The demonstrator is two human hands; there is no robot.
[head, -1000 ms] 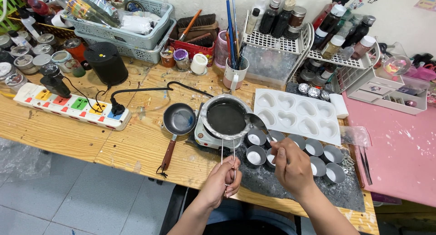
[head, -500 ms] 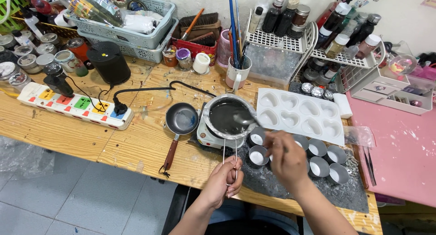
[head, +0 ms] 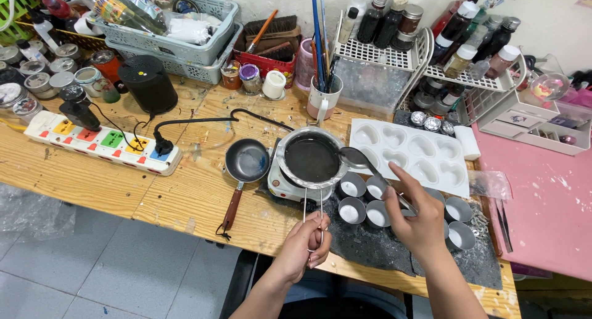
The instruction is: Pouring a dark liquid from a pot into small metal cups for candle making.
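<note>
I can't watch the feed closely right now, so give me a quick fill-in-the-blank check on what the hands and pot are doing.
1. The left hand grips the wire ____ of the melting pot.
2. The right hand holds a metal ____ whose bowl rests at the pot's rim.
3. The white mould tray has ____-shaped cavities.
4. The small frying pan lies to the pot's ____.

Missing words: handle; spoon; heart; left

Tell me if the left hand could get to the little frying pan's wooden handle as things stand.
Probably yes. The left hand grips the wire handle of the metal pot, and the frying pan's wooden handle lies just to its left on bare table, nothing between. It would need to release first.
</note>
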